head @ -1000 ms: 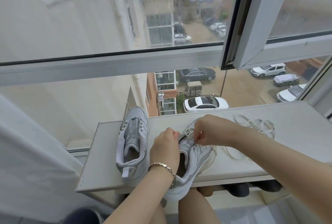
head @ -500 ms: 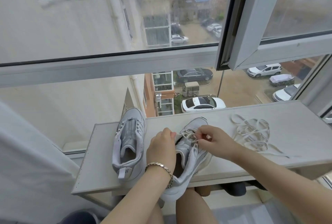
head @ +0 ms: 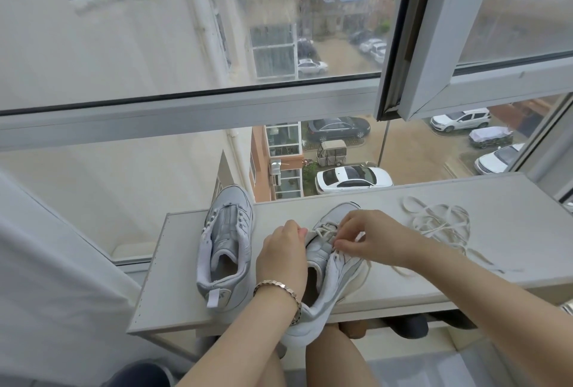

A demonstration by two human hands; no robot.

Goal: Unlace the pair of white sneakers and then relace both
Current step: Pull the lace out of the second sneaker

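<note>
Left hand (head: pixel 280 258) grips sneaker (head: pixel 338 275) collar, right hand (head: pixel 375 239) pinches lace (head: pixel 325 231). Heel overhangs counter (head: pixel 173 293) edge: hard tug may drag it off.

The left sneaker (head: pixel 226 250) is showing a smooth, leather-like upper with a soft sheen, and the right sneaker (head: pixel 336 275) is looking more matt and creased. The lace (head: pixel 440 225) on the far right is looking like flat woven cloth, matt off-white. The board (head: pixel 173 278) under them is coming across as smooth matt laminate. The bracelet (head: pixel 280 289) is glinting like polished metal. The window glass (head: pixel 155 45) is looking rain-streaked, and its frame (head: pixel 186 120) is looking smooth and satin.
</note>
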